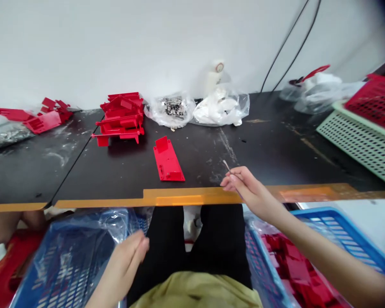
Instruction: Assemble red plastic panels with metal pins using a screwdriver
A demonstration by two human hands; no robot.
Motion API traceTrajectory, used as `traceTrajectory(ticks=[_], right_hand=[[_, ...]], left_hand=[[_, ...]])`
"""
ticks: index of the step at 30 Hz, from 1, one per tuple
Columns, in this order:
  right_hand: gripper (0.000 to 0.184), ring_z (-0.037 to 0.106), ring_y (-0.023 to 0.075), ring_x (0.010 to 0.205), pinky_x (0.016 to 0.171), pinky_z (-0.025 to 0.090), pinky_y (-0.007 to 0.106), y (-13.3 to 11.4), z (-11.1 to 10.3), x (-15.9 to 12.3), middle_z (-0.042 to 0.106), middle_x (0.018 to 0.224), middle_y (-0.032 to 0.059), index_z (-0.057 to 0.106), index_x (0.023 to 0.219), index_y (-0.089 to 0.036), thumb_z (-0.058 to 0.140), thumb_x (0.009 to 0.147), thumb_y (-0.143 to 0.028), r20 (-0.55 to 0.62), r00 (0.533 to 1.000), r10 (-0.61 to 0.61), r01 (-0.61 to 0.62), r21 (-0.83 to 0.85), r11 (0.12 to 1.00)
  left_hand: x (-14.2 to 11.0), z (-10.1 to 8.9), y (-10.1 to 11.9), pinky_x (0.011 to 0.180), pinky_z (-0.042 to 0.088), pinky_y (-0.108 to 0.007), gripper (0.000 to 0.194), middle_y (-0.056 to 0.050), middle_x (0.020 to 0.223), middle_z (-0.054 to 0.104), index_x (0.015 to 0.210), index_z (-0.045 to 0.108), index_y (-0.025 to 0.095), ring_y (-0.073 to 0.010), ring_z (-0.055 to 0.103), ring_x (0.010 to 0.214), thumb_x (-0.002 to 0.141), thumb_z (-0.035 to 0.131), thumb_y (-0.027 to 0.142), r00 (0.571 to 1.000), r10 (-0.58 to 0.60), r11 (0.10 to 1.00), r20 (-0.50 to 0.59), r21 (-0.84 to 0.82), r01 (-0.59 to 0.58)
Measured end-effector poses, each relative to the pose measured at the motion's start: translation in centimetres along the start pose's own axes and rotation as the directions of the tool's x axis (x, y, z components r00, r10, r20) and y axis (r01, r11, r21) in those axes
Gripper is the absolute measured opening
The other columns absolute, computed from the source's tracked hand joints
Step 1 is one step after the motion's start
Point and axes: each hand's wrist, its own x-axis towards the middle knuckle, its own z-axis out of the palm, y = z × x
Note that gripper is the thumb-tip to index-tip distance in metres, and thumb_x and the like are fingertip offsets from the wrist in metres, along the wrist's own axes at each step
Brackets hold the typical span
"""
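- Step in hand, apparently: tool readied. Right hand (244, 185) pinches a thin stick (226, 166) between its fingers, tip over the desk (276, 147).
- Left hand (128, 256): below desk edge, fingers pressed together; no held object visible.
- Red part (168, 161): on desk, left of stick, apart.
- Contact would require reaching left.

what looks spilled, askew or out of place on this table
Pale smudges streak the dark table just beyond the right hand; they could be powder or scuffs, I can't tell. A small black bit lies alone to their right. The pile of red parts looks askew, its pieces stacked unevenly.
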Motion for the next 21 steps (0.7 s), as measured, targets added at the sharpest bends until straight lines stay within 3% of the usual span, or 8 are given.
traceTrajectory(ticks=[1, 2, 4, 5, 7, 10, 14, 21], right_hand=[[0.029, 0.062, 0.0160, 0.081, 0.076, 0.049, 0.032, 0.0, 0.6, -0.3, 0.064, 0.096, 0.0074, 0.046, 0.098, -0.020, 0.045, 0.095, -0.049, -0.027, 1.000, -0.004, 0.005, 0.053, 0.999], [0.025, 0.062, 0.0162, 0.082, 0.072, 0.050, 0.031, -0.3, 1.1, -0.5, 0.063, 0.097, 0.0076, 0.045, 0.096, -0.020, 0.048, 0.093, -0.045, -0.058, 0.998, -0.003, 0.010, 0.113, 0.994], [0.016, 0.057, 0.0150, 0.076, 0.063, 0.047, 0.028, -1.4, 2.0, -0.5, 0.058, 0.089, 0.0038, 0.044, 0.090, -0.021, 0.054, 0.087, -0.033, -0.119, 0.993, 0.006, 0.024, 0.249, 0.968], [0.014, 0.054, 0.0141, 0.072, 0.059, 0.045, 0.027, -2.2, 2.4, -0.4, 0.054, 0.083, 0.0015, 0.044, 0.087, -0.022, 0.056, 0.082, -0.028, -0.133, 0.991, 0.004, 0.040, 0.324, 0.945], [0.012, 0.045, 0.0125, 0.062, 0.056, 0.042, 0.026, -4.1, 2.7, 0.2, 0.045, 0.072, -0.0015, 0.043, 0.079, -0.022, 0.054, 0.076, -0.025, -0.125, 0.992, -0.033, 0.088, 0.466, 0.880], [0.030, 0.034, 0.0132, 0.054, 0.057, 0.039, 0.029, -7.0, 3.0, 1.5, 0.027, 0.057, -0.0033, 0.035, 0.062, -0.022, 0.041, 0.088, -0.036, -0.115, 0.976, -0.185, 0.217, 0.503, 0.837], [0.053, 0.021, 0.0132, 0.044, 0.051, 0.033, 0.030, -9.8, 4.5, 4.0, 0.013, 0.045, -0.0031, 0.017, 0.053, -0.020, 0.023, 0.098, -0.047, -0.138, 0.941, -0.309, 0.338, 0.436, 0.834], [0.060, 0.013, 0.0103, 0.035, 0.040, 0.023, 0.029, -10.3, 9.6, 6.1, 0.009, 0.042, -0.0063, 0.016, 0.054, -0.023, 0.020, 0.095, -0.066, -0.096, 0.973, -0.210, 0.231, 0.367, 0.901]], left_hand=[[0.9, 0.3, -0.4, 0.056, 0.052, -0.028, 0.040, -0.002, 0.066, 0.058, 0.069, 0.052, 0.022, -0.0159, 0.059, 0.061, 0.101, 0.028, 0.029, 0.999, -0.028, 0.996, -0.016, -0.082, 0.027], [2.3, 0.5, -0.9, 0.067, 0.055, -0.032, 0.037, -0.004, 0.075, 0.061, 0.073, 0.051, 0.022, -0.0180, 0.063, 0.072, 0.100, 0.028, 0.029, 0.988, -0.020, 0.994, -0.154, -0.109, 0.003], [6.0, 0.9, -1.8, 0.097, 0.050, -0.044, 0.020, -0.014, 0.117, 0.061, 0.095, 0.055, 0.020, -0.0250, 0.059, 0.115, 0.098, 0.040, 0.033, 0.953, 0.054, 0.993, -0.298, -0.085, -0.083], [7.9, 1.2, -2.2, 0.107, 0.042, -0.048, 0.028, -0.019, 0.137, 0.050, 0.115, 0.051, 0.018, -0.0283, 0.047, 0.132, 0.094, 0.050, 0.037, 0.953, 0.072, 0.993, -0.293, -0.066, -0.095], [11.4, 1.8, -2.9, 0.115, 0.031, -0.051, 0.062, -0.022, 0.149, 0.038, 0.137, 0.037, 0.016, -0.0302, 0.031, 0.144, 0.087, 0.062, 0.041, 0.975, 0.118, 0.992, -0.189, -0.024, -0.125], [14.4, 2.8, -3.3, 0.118, 0.023, -0.055, 0.064, -0.020, 0.151, 0.039, 0.143, 0.033, 0.017, -0.0291, 0.034, 0.143, 0.090, 0.060, 0.039, 0.988, 0.130, 0.991, -0.078, 0.038, -0.127], [14.6, 4.0, -2.3, 0.115, 0.030, -0.052, 0.047, -0.015, 0.135, 0.056, 0.130, 0.048, 0.017, -0.0283, 0.051, 0.128, 0.089, 0.063, 0.035, 0.989, 0.112, 0.993, -0.095, 0.043, -0.109], [11.3, 6.1, 0.3, 0.107, 0.037, -0.055, 0.060, -0.018, 0.117, 0.060, 0.129, 0.048, 0.009, -0.0335, 0.056, 0.112, 0.086, 0.063, 0.048, 0.935, 0.028, 0.979, -0.354, 0.200, 0.046]])
